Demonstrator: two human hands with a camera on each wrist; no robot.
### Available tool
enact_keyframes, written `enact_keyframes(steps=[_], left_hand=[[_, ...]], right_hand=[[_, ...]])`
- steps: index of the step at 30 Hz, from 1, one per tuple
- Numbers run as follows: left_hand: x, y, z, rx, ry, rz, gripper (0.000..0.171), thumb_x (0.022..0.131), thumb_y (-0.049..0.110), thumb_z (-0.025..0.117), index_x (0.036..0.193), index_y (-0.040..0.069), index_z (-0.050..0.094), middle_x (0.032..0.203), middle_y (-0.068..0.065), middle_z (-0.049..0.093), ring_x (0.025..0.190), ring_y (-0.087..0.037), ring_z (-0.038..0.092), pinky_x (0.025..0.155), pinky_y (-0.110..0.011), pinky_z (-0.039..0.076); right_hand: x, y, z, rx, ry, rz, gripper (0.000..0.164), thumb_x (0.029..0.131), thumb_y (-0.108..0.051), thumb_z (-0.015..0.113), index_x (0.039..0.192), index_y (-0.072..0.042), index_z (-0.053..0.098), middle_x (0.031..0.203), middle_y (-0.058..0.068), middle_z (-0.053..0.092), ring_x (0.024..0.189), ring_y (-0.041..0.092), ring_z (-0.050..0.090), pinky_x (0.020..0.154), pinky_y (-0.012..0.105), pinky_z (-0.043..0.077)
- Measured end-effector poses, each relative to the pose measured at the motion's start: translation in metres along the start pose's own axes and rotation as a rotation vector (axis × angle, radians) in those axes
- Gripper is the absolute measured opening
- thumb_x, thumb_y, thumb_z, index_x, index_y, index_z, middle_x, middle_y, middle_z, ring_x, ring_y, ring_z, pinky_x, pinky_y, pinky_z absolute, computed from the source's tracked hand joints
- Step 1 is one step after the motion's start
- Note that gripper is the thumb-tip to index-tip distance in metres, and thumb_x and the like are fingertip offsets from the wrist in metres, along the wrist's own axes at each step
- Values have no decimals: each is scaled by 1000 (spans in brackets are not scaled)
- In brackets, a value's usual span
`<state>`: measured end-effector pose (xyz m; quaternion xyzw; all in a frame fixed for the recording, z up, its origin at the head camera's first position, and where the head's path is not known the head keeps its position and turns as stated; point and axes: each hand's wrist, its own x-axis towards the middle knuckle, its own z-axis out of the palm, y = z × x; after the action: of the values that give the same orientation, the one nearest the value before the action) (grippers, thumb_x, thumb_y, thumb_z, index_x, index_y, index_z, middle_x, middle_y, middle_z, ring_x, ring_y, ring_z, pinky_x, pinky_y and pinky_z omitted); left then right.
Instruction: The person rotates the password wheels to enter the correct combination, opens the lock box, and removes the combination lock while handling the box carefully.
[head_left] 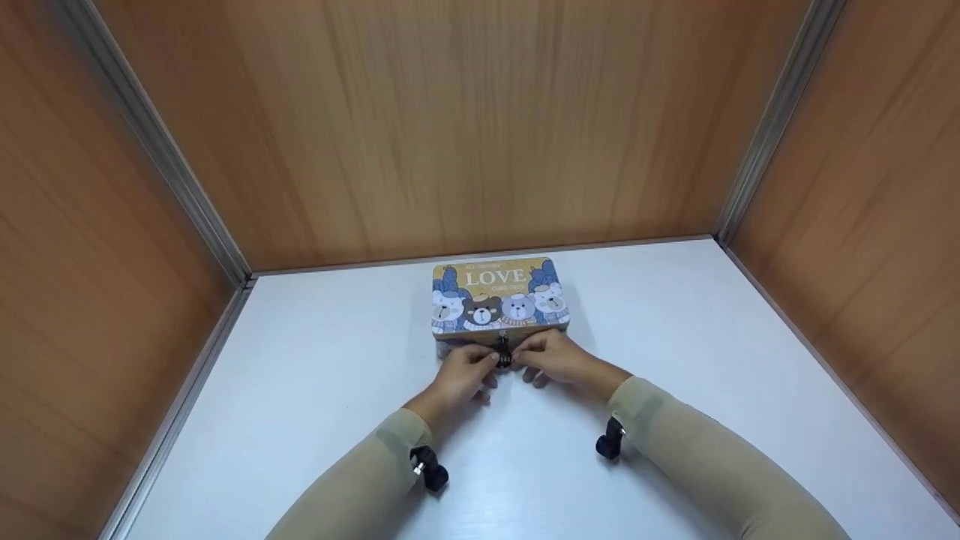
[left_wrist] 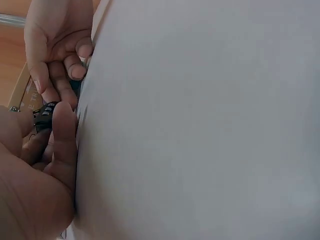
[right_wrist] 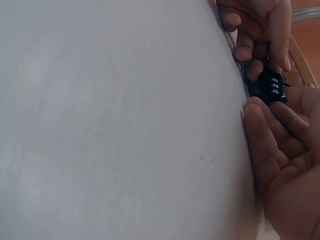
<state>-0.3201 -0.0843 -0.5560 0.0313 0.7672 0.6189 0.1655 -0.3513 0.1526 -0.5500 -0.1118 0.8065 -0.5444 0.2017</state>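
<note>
1. Nearest in the head view, two forearms in beige sleeves [head_left: 697, 465] reach forward over the white tabletop [head_left: 315, 390], each with a small black camera mount strapped under the wrist.
2. The left hand [head_left: 465, 373] rests on the table at the front edge of the tin, its fingers curled inward toward the small black combination lock [head_left: 503, 355] and touching its left side.
3. The right hand [head_left: 553, 358] mirrors it, fingers curled against the lock's right side; both hands pinch the lock between them.
4. In the left wrist view the lock [left_wrist: 44, 116] shows between the left hand [left_wrist: 35, 170] and the right hand [left_wrist: 57, 45], with fingertips closing on it from both sides.
5. In the right wrist view the lock [right_wrist: 270, 86] shows its row of number wheels, held between the right hand [right_wrist: 280, 150] below and the left hand [right_wrist: 260, 30] above.
6. The lock hangs at the middle of the front face of the rectangular tin box [head_left: 499, 304], which lies flat with its lid down, printed with cartoon bears and the word LOVE.
7. The tin sits toward the far middle of the table, near the back wall.
8. Beyond it rise brown wood-grain panels [head_left: 465, 127] joined by metal corner strips [head_left: 157, 142].
</note>
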Motion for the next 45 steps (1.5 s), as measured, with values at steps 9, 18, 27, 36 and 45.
enact_keyframes(steps=[9,18,27,36,45], left_hand=[[6,-3,0,36,-50,-37,26,120,22,58,125,0,70,100,-11,73,73,-17,69,61,-28,65],[4,-4,-6,23,-94,-26,25,120,23,58,126,2,71,110,-11,74,84,-18,71,67,-27,64],[9,0,-7,-11,-111,1,29,117,21,62,137,0,70,116,-11,76,86,-17,74,70,-26,64],[8,-1,-8,-16,-115,2,24,118,20,60,129,1,70,108,-10,76,83,-16,73,68,-26,63],[6,-8,-9,-25,-126,6,24,118,22,61,126,1,71,109,-11,76,83,-17,73,69,-27,64]], right_hand=[[3,10,2,61,-10,33,27,112,-23,72,124,0,82,106,12,85,75,13,79,70,27,69],[7,9,8,156,-69,47,28,115,-19,67,131,2,77,111,17,86,83,15,84,77,29,72],[7,5,1,193,-71,46,26,114,-17,69,129,3,78,106,13,87,85,14,83,79,27,72],[9,8,5,208,-38,59,24,111,-15,71,127,2,79,106,15,86,87,16,85,81,28,72],[6,10,11,220,-15,49,24,109,-12,72,126,3,78,102,13,86,85,17,84,79,29,72]])
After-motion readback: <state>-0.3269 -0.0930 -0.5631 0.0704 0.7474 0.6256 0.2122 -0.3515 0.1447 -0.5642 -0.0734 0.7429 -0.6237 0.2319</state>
